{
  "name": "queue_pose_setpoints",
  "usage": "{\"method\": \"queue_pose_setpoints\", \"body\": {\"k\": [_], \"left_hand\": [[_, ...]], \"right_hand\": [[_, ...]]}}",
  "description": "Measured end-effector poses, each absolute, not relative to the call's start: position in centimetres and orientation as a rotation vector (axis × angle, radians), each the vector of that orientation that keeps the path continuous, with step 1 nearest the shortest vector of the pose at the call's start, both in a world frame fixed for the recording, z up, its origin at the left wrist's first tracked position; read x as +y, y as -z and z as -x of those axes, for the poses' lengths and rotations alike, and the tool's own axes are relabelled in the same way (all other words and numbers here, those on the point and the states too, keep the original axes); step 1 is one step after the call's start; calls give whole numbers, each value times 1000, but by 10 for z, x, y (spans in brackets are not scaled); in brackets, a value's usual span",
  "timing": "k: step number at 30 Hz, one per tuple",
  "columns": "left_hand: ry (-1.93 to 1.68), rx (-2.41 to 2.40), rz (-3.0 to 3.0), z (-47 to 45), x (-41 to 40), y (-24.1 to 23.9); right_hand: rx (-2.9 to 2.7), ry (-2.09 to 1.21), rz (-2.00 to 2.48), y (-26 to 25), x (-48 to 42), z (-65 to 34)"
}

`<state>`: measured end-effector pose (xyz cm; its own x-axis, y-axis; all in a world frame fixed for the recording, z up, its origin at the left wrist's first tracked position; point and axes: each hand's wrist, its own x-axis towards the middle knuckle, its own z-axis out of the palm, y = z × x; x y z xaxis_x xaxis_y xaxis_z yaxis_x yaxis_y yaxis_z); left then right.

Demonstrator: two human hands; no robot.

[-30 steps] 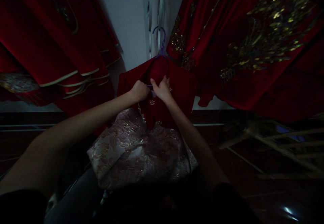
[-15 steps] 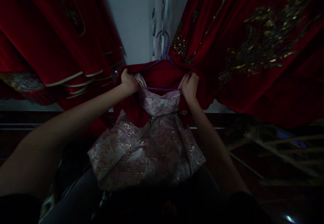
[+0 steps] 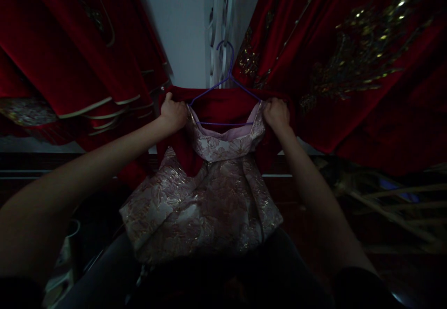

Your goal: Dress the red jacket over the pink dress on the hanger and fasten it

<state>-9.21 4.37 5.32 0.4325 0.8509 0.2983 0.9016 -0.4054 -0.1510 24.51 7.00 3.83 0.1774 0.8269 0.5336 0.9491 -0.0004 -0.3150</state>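
A pink and gold brocade dress hangs on a purple hanger in front of me, with a small red velvet jacket over its shoulders. My left hand is closed on the jacket's left front edge. My right hand is closed on the right front edge. Both hands hold the jacket spread wide, so the dress bodice shows between them. The hanger's hook is caught on a white metal grille above.
Large red velvet garments with cream piping hang at the left. Red garments with gold embroidery hang at the right. A white wall is behind. Pale wooden rods lie at the lower right on a dark floor.
My hands were together at the jacket's middle. They have pulled apart to the left and right, which opened the red jacket and uncovered the brocade bodice.
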Motion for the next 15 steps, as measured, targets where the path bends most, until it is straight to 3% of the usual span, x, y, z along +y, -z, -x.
{"method": "queue_pose_setpoints", "body": {"k": [3, 6, 10, 15], "left_hand": [[16, -1563, 2168, 94, 35, -60], [-126, -1685, 2150, 104, 39, -75], [-215, -1766, 2478, 125, 59, -92], [29, -1575, 2680, 143, 62, -84]], "right_hand": [[-1799, 167, 2025, -58, 74, -255], [-2017, -269, 2088, -80, 73, -270], [-1970, -725, 1664, -91, 49, -289], [-1734, -715, 1251, -67, 28, -298]]}}
